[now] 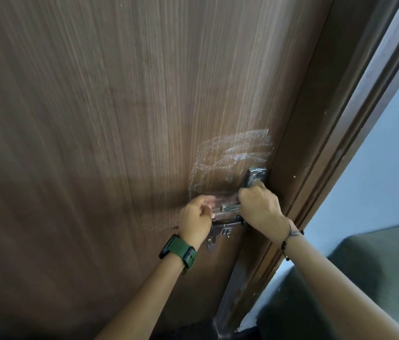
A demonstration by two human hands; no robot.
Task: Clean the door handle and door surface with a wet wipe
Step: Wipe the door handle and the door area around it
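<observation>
Although the wet wipe itself cannot be made out in the head view, the surfaces it is meant for are plainly seen. The brown wood-grain laminate door (120, 119) fills most of the view and is closed against the darker brown moulded door frame (321, 168) on the right. It is judged rigid and smooth, so firm pressure can be borne by it without harm. A patch of whitish streaked smears (230, 153) is noted on the door face just above the handle; whether this is moisture or residue cannot be told.

The silver metal lever handle (230, 207), with its upright backplate (256, 176), is found near the closing edge, and a dark metal sliding bolt (225, 227) lies just beneath it. The lever is judged hard and likely slippery when wet; it is best taken round its bar, with the free end steadied so that it does not turn.

The right hand (259, 207) is seen curled at the root of the lever, below the backplate; what is enclosed cannot be told. The left hand (196, 218), above a green-strapped wristwatch (179, 251), is held at the lever's free end with fingers bent; they are blurred, and its grasp cannot be confirmed.
</observation>
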